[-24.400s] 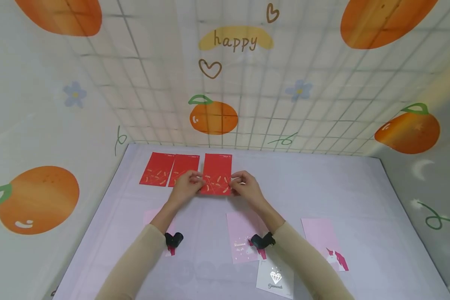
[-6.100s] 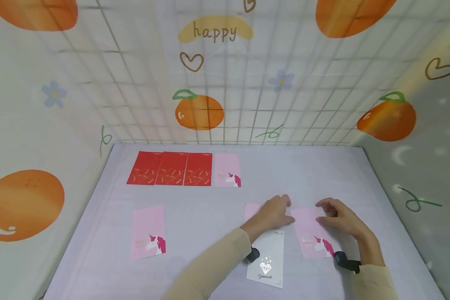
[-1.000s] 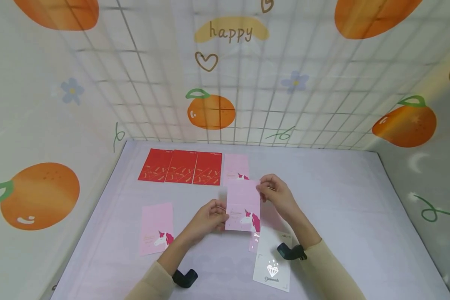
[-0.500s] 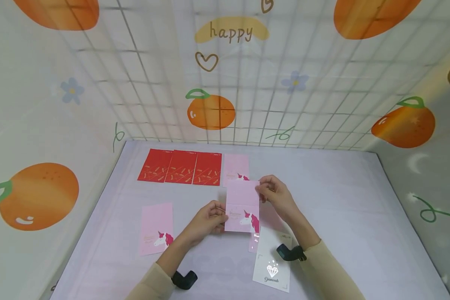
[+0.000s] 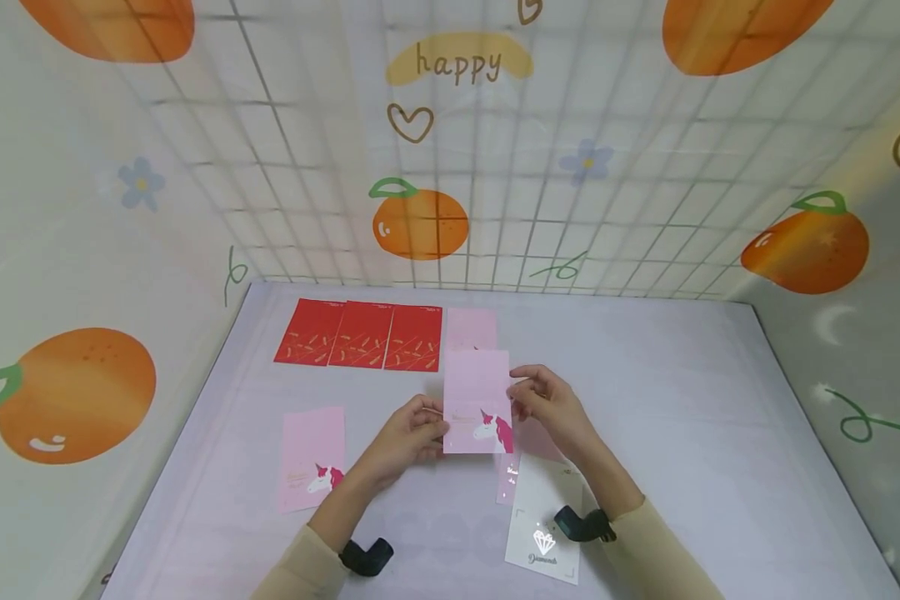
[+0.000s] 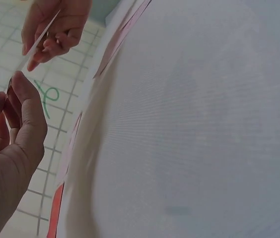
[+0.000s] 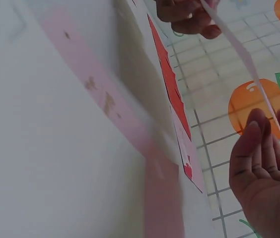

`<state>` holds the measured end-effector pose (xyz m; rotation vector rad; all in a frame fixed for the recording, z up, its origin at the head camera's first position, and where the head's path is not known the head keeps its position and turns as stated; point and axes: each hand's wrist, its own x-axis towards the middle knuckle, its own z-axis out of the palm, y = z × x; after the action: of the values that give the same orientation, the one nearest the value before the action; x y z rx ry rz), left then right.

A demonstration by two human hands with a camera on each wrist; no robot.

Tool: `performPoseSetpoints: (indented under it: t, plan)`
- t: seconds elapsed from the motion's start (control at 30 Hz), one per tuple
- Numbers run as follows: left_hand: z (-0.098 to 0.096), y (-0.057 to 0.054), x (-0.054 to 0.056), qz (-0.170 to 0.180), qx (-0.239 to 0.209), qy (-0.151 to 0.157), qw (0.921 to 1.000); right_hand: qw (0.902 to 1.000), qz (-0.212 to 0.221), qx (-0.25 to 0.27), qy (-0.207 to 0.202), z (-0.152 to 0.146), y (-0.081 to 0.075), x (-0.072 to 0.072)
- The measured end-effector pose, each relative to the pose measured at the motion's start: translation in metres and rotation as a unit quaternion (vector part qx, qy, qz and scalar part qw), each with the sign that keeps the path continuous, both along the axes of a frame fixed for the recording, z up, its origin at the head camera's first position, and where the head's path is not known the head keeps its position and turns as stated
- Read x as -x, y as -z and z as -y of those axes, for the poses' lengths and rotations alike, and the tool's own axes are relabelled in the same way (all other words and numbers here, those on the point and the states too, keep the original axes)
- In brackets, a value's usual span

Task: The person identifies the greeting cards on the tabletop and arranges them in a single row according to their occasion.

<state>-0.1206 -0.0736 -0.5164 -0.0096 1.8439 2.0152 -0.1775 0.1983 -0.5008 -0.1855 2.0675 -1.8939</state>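
Note:
A pink unicorn card [image 5: 474, 385] is held up over the middle of the table, with a faint crease across it. My left hand [image 5: 405, 437] pinches its lower left edge between thumb and fingers. Higher up, on the opposite edge, my right hand [image 5: 558, 410] pinches the card. In the right wrist view, the raised card [image 7: 243, 53] stretches thinly between both hands. Beneath the right hand, a white diamond card [image 5: 546, 521] overlaps a pink card [image 5: 506, 479]. Behind the raised card, a pink card [image 5: 471, 327] lies partly hidden beside the red cards.
Three red cards [image 5: 360, 335] form a row along the far left of the table [image 5: 667, 433]. Another pink unicorn card [image 5: 313, 450] lies at the near left, close to my left forearm. A patterned cloth wall [image 5: 495, 208] rises behind the table.
Three red cards and a pink one have come to lie in the back row. The unicorn card was lifted from the right; lately it has shifted slightly up and left.

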Motion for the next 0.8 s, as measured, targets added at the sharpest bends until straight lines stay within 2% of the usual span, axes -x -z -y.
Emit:
performPoseSetpoints:
  t: [0.37,0.53,0.8]
  plan:
    - [0.003,-0.003,0.003,0.004,-0.008,-0.017,0.9998,0.9992,-0.006,0.026,-0.028,0.000,0.006,-0.023]
    - [0.004,-0.004,0.003,0.005,-0.009,-0.021,0.9997,0.9987,-0.008,0.036,-0.036,0.002,0.009,-0.026]
    - [0.004,-0.001,0.004,0.000,-0.004,-0.025,0.9997,0.9980,-0.017,0.047,-0.038,0.004,0.010,-0.027]
